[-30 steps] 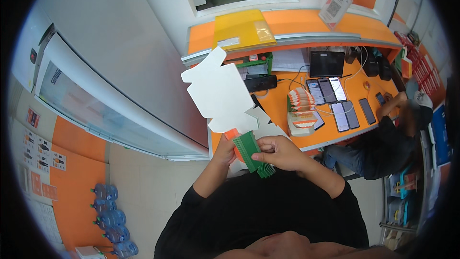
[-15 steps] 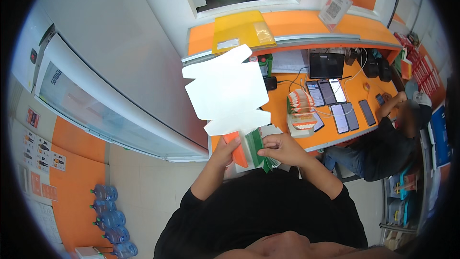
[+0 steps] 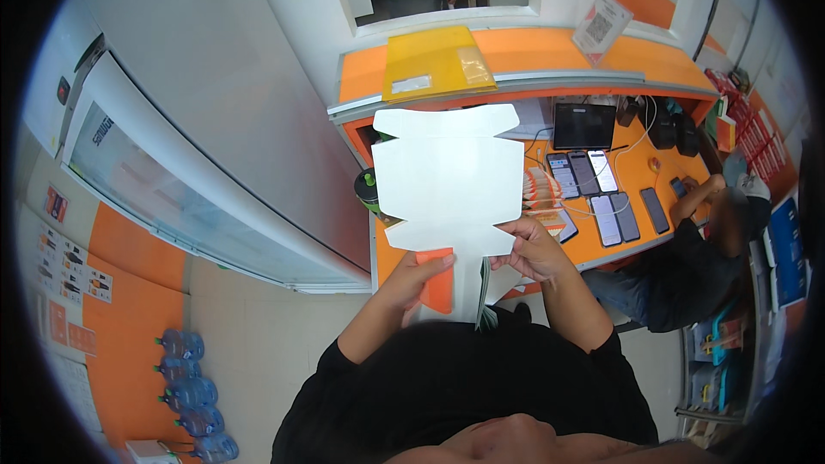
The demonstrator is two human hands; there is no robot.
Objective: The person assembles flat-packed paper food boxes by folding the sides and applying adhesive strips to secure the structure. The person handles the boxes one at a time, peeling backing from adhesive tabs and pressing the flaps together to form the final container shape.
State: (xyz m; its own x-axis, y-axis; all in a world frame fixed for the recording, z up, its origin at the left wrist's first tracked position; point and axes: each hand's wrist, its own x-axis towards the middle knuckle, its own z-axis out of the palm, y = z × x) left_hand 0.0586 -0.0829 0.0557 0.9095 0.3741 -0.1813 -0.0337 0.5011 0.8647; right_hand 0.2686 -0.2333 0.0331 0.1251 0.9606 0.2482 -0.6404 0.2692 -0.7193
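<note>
A partly unfolded carton, white on its inner face, stands up in front of me, its lower part close to my black shirt. My left hand is closed on its lower left side, the thumb lying over an orange flap. At the lower right, my right hand pinches the carton's edge beside a notched tab. Below those fingers a dark green side panel shows edge-on. What lies behind the carton's lower part is mostly hidden.
On the orange desk stand a stack of folded cartons, several phones and a dark tablet. A yellow folder lies on the counter ledge. A seated person is at the right. A fridge stands left, with water bottles below.
The carton has straightened and shifted right and down. My right hand has moved from the green panel up to the carton's right edge. The green panel has turned edge-on.
</note>
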